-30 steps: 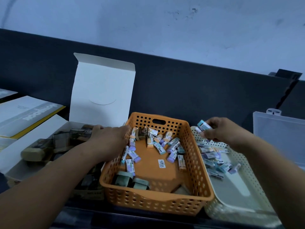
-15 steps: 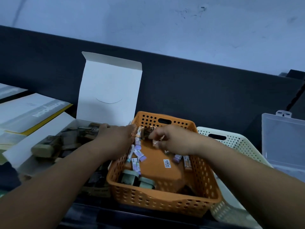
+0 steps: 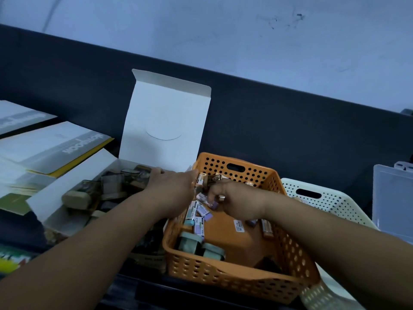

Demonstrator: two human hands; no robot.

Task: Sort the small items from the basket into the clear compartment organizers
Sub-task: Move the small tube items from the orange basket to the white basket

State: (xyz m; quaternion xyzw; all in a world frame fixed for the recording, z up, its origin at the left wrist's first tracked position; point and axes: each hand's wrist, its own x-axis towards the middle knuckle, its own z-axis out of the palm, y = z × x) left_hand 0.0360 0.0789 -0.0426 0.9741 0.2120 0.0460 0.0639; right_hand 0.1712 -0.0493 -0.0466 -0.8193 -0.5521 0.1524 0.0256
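Observation:
The orange perforated basket (image 3: pixel 288 253) stands in the middle and holds several small wrapped erasers (image 3: pixel 199 224), purple, teal and orange. My left hand (image 3: pixel 172 189) grips the basket's left rim near its far corner. Inside the basket, toward its far left, my right hand (image 3: pixel 237 202) has its fingers curled down and pinches a purple eraser (image 3: pixel 213 204); its palm hides more erasers. Two larger grey-green blocks (image 3: pixel 201 245) lie at the basket's near left. A clear compartment organizer (image 3: pixel 393 198) stands at the right edge.
A white perforated basket (image 3: pixel 324 198) sits right of the orange one, partly behind it. On the left, a white cardboard box (image 3: pixel 73 186) with its lid up (image 3: pixel 165 121) holds dark items. Booklets (image 3: pixel 51 148) lie farther left. A dark wall panel runs behind.
My right hand left the white basket, where it held an eraser, crossed into the orange basket and now reaches further left among the erasers. My left hand stayed on the rim.

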